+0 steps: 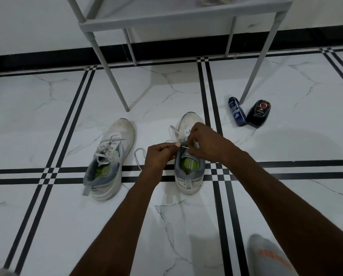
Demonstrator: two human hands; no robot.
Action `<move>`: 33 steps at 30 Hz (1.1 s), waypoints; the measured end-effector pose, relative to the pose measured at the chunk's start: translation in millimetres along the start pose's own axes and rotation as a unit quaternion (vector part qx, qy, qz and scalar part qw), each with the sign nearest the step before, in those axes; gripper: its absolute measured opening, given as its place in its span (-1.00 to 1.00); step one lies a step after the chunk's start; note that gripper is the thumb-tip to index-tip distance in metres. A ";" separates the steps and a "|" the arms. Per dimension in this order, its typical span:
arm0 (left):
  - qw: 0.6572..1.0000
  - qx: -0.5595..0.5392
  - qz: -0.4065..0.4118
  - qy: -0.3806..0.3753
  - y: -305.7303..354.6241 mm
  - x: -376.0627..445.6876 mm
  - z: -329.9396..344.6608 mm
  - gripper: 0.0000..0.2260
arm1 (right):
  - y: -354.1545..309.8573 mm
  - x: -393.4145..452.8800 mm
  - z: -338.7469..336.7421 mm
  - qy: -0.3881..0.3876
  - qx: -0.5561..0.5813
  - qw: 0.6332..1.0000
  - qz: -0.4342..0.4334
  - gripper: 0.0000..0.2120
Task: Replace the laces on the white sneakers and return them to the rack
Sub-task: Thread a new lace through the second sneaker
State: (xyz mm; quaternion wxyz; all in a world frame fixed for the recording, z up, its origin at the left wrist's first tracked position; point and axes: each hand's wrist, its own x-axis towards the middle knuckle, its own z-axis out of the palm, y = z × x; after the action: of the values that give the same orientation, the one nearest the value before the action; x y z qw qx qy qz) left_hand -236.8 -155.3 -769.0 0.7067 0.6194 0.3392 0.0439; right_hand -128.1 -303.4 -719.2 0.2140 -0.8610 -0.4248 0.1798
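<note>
Two hands meet over the right-hand sneaker point(189, 172). Left hand point(160, 154): fingers curled, thumb and forefinger pinching a stretch of white lace point(173, 132). Right hand point(203, 144): fingers bent in, pinching the same lace just beside the left thumb, above the shoe's tongue. Neither hand is spread wide. A loose loop of lace trails on the floor to the left of the left hand. This sneaker sits upright directly under the hands, toe pointing away from the person, green insole visible in the opening.

The second sneaker point(109, 162) lies well to the left of the left hand, tilted on its side, laces threaded and slack, green insole showing.

Surface: white marble-look floor tiles point(47, 108) with thin grey veins and double black border lines; one such band runs under both shoes. A black skirting strip point(37, 60) meets a white wall beyond.

Beyond the hands stands the grey rack point(178, 18) on thin legs; its lowest shelf holds something pale, too cropped to identify. Right of the right hand, near one rack leg: a dark blue bottle point(236, 111) lying down and touching a black container point(259, 112) with a red ring mark. Contents of both cannot be told.

A grey sock with orange marking point(268, 255) shows near the person's right forearm.
</note>
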 end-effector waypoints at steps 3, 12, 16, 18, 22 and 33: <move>1.000 -0.007 0.001 -0.002 -0.1 -0.3 0.9 -0.86 | -0.3 -1.2 0.0 -0.002 0.003 1.000 0.005 -0.82; 0.999 0.012 0.029 -0.019 -1.8 2.2 -0.4 -0.83 | 0.9 -0.4 9.0 0.038 0.035 0.998 0.026 -0.87; 0.998 0.022 0.039 -0.033 -0.1 1.3 0.2 -0.82 | -1.9 -0.7 9.4 0.057 0.059 0.996 0.029 -0.88; 0.998 0.027 0.050 -0.034 0.4 0.5 -0.4 -0.83 | -2.2 -0.3 14.2 0.075 0.060 0.995 0.023 -0.87; 0.996 0.043 0.071 -0.046 0.7 -0.1 -1.7 -0.83 | 1.9 3.6 28.6 0.112 0.088 0.987 0.068 -0.87; 0.995 0.082 0.036 0.048 -3.8 4.1 11.2 -0.87 | -24.6 -12.6 46.6 0.260 0.096 0.946 0.166 -0.72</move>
State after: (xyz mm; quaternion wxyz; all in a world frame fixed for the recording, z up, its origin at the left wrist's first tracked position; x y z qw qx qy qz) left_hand -229.0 -163.7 -774.1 0.6344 0.6843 0.3526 0.0707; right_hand -174.3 -290.1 -744.0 0.3659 -0.9116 -0.1858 0.0223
